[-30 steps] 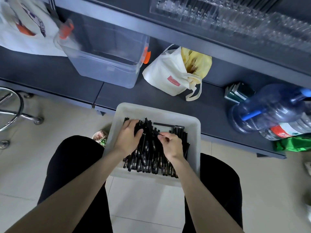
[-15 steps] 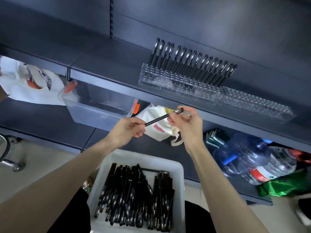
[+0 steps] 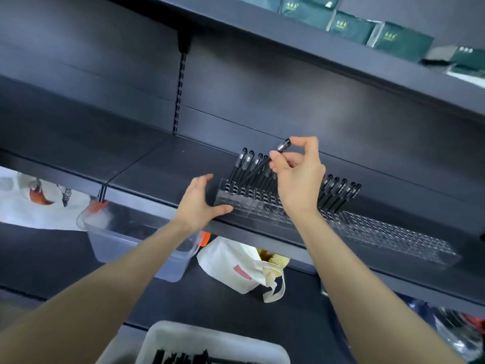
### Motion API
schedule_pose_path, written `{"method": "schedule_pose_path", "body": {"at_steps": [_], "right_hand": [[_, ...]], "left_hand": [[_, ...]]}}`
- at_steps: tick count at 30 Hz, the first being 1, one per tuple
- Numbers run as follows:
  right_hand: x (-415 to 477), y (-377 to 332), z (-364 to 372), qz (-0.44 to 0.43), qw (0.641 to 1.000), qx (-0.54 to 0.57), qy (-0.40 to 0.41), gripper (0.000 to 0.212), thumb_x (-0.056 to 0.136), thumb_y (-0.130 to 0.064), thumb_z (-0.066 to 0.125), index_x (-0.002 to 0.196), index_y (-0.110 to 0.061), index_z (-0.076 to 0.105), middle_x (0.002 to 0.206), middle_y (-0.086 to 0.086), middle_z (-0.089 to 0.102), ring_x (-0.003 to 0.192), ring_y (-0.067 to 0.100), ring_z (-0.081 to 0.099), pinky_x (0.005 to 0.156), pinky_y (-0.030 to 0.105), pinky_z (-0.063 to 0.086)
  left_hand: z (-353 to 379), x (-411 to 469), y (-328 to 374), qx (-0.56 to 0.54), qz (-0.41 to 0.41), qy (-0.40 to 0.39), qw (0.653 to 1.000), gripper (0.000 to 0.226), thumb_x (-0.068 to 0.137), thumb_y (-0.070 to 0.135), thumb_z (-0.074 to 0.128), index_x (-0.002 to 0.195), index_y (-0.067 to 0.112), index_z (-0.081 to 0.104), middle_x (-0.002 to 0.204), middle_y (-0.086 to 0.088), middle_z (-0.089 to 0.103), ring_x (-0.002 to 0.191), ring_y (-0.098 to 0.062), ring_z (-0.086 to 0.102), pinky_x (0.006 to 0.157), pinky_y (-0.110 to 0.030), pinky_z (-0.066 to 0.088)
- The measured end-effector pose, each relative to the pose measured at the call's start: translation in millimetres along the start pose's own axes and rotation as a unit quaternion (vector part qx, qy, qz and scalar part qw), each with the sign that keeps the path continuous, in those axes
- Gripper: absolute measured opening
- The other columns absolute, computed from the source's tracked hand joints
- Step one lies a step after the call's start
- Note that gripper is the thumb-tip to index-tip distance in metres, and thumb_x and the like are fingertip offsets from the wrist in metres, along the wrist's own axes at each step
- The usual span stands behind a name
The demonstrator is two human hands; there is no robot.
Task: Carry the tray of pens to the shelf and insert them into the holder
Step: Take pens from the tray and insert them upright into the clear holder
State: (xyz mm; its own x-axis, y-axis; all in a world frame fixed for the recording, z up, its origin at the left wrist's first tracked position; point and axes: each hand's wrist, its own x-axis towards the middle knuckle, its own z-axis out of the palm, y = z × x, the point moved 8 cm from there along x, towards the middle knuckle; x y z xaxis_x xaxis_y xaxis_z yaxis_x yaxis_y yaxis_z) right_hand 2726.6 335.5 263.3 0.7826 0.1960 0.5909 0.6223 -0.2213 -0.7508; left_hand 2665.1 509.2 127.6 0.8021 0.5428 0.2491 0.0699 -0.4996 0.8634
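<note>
My right hand (image 3: 299, 179) pinches a pen (image 3: 258, 166), tilted over the holder (image 3: 244, 203) on the shelf (image 3: 157, 166); my left hand (image 3: 198, 203), spread loose, touches the holder's left end.

So the holder (image 3: 246, 203) sits on the middle shelf (image 3: 157, 164), with pens (image 3: 338, 193) standing in its far row. The left hand (image 3: 198, 200) touches its left end, and the right hand (image 3: 299, 174) pinches 1 pen (image 3: 282, 147) over it. Down on the lower shelf (image 3: 52, 258), the bin (image 3: 131, 243) is left of the bag (image 3: 231, 269). The tray (image 3: 183, 334) is nearest.
</note>
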Motion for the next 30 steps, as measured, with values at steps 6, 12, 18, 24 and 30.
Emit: {"method": "schedule_pose_path", "body": {"at_steps": [6,12,18,24,30], "right_hand": [[9,3,29,-0.024,0.999,-0.033,-0.035,0.024,0.087,-0.013,0.065,0.104,-0.016,0.048,0.069,0.000,0.067,0.073,0.023,0.065,0.080,0.039,0.051],[7,4,51,-0.051,0.991,-0.102,-0.078,0.025,0.089,-0.014,0.062,0.110,-0.011,0.050,0.076,0.003,0.069,0.076,0.024,0.064,0.079,0.033,0.047],[5,5,69,-0.058,0.964,-0.221,-0.135,0.024,0.092,-0.019,0.058,0.113,-0.012,0.050,0.088,0.012,0.068,0.089,0.033,0.056,0.082,0.041,0.046],[3,9,82,-0.052,0.957,-0.232,-0.168,0.022,0.091,-0.014,0.059,0.110,-0.009,0.049,0.084,0.018,0.065,0.086,0.037,0.056,0.079,0.044,0.049],[0,12,81,-0.032,0.963,-0.217,-0.159,0.024,0.093,-0.017,0.057,0.114,-0.009,0.049,0.086,0.016,0.064,0.085,0.035,0.056,0.080,0.044,0.049]], "left_hand": [[21,18,-20,0.032,-0.010,-0.067,0.997,0.092,0.072,0.038,0.079,0.147,0.022,0.027,0.144,0.003,0.045,0.132,-0.017,0.042,0.109,-0.035,0.034],[18,20,-23,0.076,0.000,-0.029,0.997,0.067,0.081,0.038,0.071,0.139,0.031,0.039,0.131,0.007,0.058,0.122,-0.018,0.052,0.099,-0.033,0.042],[14,17,-19,0.074,0.004,-0.017,0.997,0.059,0.082,0.035,0.070,0.135,0.029,0.044,0.125,0.006,0.061,0.118,-0.017,0.055,0.094,-0.031,0.041],[16,15,-19,0.081,-0.005,-0.025,0.996,0.059,0.083,0.036,0.069,0.135,0.027,0.044,0.126,0.006,0.060,0.117,-0.018,0.055,0.094,-0.031,0.042],[17,15,-20,0.076,-0.011,-0.042,0.996,0.061,0.083,0.034,0.069,0.137,0.027,0.042,0.128,0.005,0.060,0.119,-0.020,0.055,0.097,-0.033,0.044]]}}
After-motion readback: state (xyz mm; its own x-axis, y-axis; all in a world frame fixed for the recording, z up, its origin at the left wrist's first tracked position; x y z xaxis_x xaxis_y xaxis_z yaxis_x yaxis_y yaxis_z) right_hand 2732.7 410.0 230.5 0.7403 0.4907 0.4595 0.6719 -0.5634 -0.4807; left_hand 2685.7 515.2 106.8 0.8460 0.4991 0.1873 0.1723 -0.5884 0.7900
